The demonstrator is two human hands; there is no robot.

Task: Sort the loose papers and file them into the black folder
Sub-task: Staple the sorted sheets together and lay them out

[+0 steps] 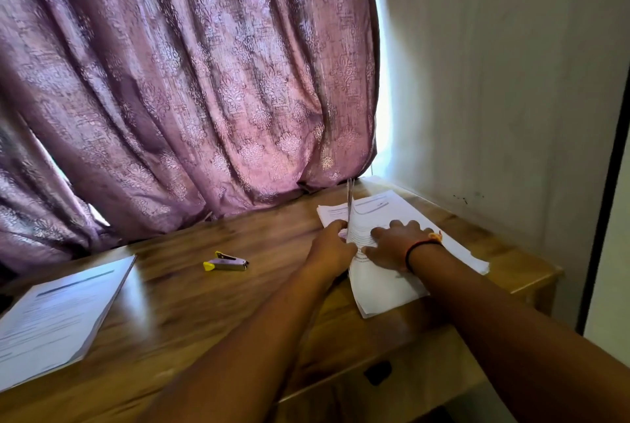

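Observation:
A loose stack of white printed papers (392,272) lies at the far right of the wooden table (211,313). My left hand (332,248) grips a few sheets (350,199) and holds them up on edge, so they show as a thin vertical line. My right hand (392,245), with a dark band on the wrist, presses flat on the stack with its fingers spread. A second pile of printed papers (58,313) lies at the near left of the table. No black folder is in view.
A small grey stapler with yellow ends (226,263) sits mid-table between the two piles. A purple patterned curtain (177,88) hangs along the table's back edge. A pale wall (504,88) stands on the right. A dark drawer handle (377,372) shows below the table's front edge.

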